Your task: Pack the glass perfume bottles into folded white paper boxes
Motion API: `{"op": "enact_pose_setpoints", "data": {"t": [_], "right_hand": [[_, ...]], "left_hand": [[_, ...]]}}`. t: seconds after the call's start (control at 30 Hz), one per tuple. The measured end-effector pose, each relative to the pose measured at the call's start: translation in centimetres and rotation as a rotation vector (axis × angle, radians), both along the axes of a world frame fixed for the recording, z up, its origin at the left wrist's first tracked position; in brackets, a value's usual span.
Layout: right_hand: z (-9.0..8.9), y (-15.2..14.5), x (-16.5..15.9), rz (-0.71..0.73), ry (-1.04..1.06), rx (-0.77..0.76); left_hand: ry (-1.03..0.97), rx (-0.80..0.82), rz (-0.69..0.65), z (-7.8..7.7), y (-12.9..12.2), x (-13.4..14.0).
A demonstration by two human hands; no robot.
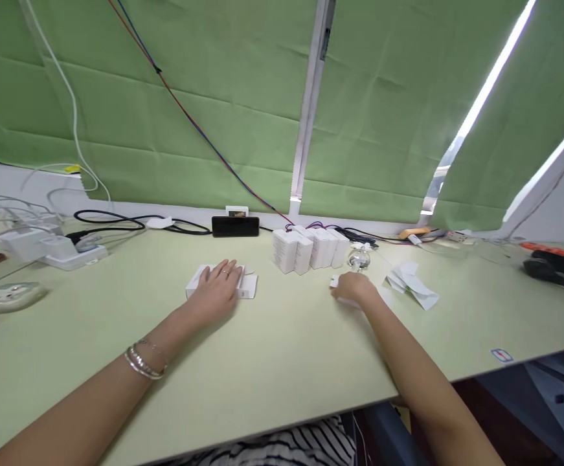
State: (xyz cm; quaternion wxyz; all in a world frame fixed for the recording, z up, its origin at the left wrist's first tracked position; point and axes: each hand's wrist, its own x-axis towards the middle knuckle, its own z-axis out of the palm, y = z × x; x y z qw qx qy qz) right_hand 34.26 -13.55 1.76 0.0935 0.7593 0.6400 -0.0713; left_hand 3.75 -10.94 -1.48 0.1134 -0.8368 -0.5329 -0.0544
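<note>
A small white box (193, 285) with an open end flap (249, 287) lies on the pale table. My left hand (217, 288) rests on top of it with the fingers stretched out, hiding much of the box. On the right, my right hand (353, 287) is closed over a white paper or card piece (334, 282); the fingertips are mostly hidden. Just beyond that hand sits a shiny, rounded clear or silvery thing (359, 257). Several white boxes (305, 249) stand upright in a row at the middle, between my hands and farther back.
Folded white papers (412, 285) lie right of my right hand. A dark phone (236, 226) leans at the back edge. Power strips (75, 257) and cables crowd the left; more cables (359, 236) run along the back. A black item (561, 265) lies far right.
</note>
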Motion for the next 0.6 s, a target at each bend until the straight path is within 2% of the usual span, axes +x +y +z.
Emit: {"op": "enact_pose_setpoints", "data": {"t": [0.1, 0.2, 0.27, 0.43, 0.6], "right_hand": [[-0.1, -1.1, -3.0, 0.253, 0.096, 0.018], [-0.8, -1.4, -5.0, 0.659, 0.293, 0.057], [-1.7, -1.0, -5.4, 0.788, 0.380, 0.106], [-3.8, 0.5, -4.6, 0.630, 0.454, 0.104], [-4.2, 1.0, -4.4, 0.622, 0.504, 0.123]], "left_hand": [[-0.071, 0.013, -0.112, -0.1, -0.1, 0.6], [-0.123, -0.021, -0.212, -0.1, -0.3, 1.0], [-0.143, -0.057, -0.253, -0.1, -0.5, 1.2], [-0.156, -0.155, -0.308, 0.1, -0.9, 1.0], [-0.154, -0.209, -0.315, 0.3, -1.0, 0.9]]}}
